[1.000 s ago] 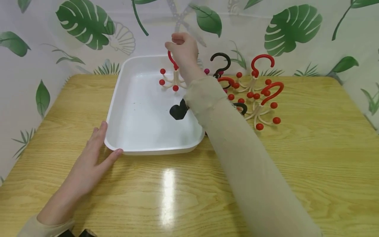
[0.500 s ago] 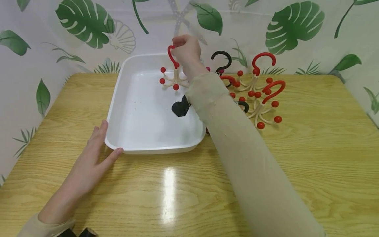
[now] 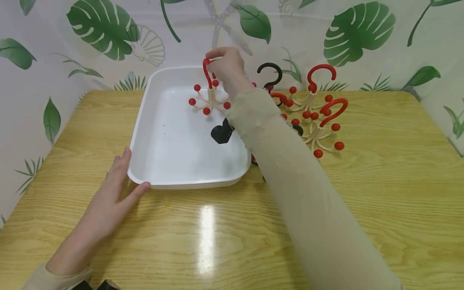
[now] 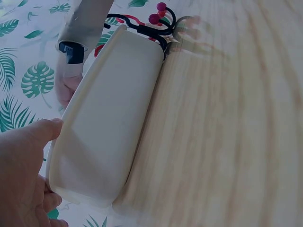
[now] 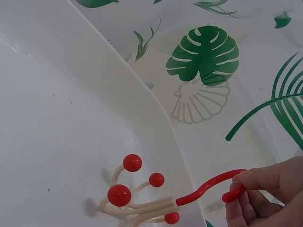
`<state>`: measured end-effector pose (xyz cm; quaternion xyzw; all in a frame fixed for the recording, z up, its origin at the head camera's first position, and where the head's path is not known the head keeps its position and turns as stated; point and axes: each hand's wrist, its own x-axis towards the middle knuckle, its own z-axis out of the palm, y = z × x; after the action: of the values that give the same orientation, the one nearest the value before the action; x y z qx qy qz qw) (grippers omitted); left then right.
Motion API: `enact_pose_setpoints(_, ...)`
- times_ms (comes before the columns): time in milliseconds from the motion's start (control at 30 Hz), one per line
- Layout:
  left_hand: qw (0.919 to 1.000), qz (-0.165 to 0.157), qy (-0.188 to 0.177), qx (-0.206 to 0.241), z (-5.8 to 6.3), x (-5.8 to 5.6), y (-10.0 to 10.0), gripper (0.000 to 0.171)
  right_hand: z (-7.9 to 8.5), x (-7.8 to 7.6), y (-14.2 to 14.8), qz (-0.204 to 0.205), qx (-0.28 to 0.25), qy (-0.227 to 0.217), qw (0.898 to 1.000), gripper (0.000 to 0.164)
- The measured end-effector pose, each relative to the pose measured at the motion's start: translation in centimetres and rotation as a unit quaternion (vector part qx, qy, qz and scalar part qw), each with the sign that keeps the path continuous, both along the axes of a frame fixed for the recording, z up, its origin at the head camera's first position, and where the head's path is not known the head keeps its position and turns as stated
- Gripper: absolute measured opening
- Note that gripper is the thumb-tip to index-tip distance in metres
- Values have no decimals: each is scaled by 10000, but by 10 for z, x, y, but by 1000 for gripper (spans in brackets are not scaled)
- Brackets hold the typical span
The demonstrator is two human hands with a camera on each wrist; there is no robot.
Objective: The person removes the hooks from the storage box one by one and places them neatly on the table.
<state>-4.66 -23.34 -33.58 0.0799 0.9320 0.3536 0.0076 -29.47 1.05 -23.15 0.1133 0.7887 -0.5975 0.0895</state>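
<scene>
In the head view, my right hand pinches the red hook of a hanger at the tray's far right. This hanger has several curved cream arms, each tipped with a red ball. The right wrist view shows thumb and fingertips on the curled end of its hook, and the arms lie over the tray floor. At the near left corner of the white tray, my left hand touches the rim with extended thumb and fingers. The left wrist view has that thumb against the tray's edge.
Right of the tray, several similar hangers stand crowded on the wooden table, among them a red-hooked hanger and a black-hooked one. My right sleeve hides part of them. A leaf-patterned backdrop rises behind the table.
My right hand has come down slightly, and its fingers are now around the hook's end. The hanger has turned and shifted a little left. My left hand has stayed at the tray corner.
</scene>
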Motion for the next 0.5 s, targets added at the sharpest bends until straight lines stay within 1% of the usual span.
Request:
enact_pose_setpoints(133, 10000, 27, -47, -4, 0, 1, 1, 81, 3, 0, -1, 105, 84, -28, 9999, 26)
enact_pose_setpoints(267, 10000, 20, -58, 6, 0, 1, 1, 81, 10, 3, -3, 353, 215, -24, 9991, 26)
enact_pose_setpoints(367, 10000, 4, -33, 24, 0, 1, 1, 81, 19, 12, -6, 672, 295, 127, 9972, 27)
enact_pose_setpoints(500, 10000, -12, 5, 28, 0, 0, 1, 80, 32, 27, -10, 1092, 366, 434, 9924, 28)
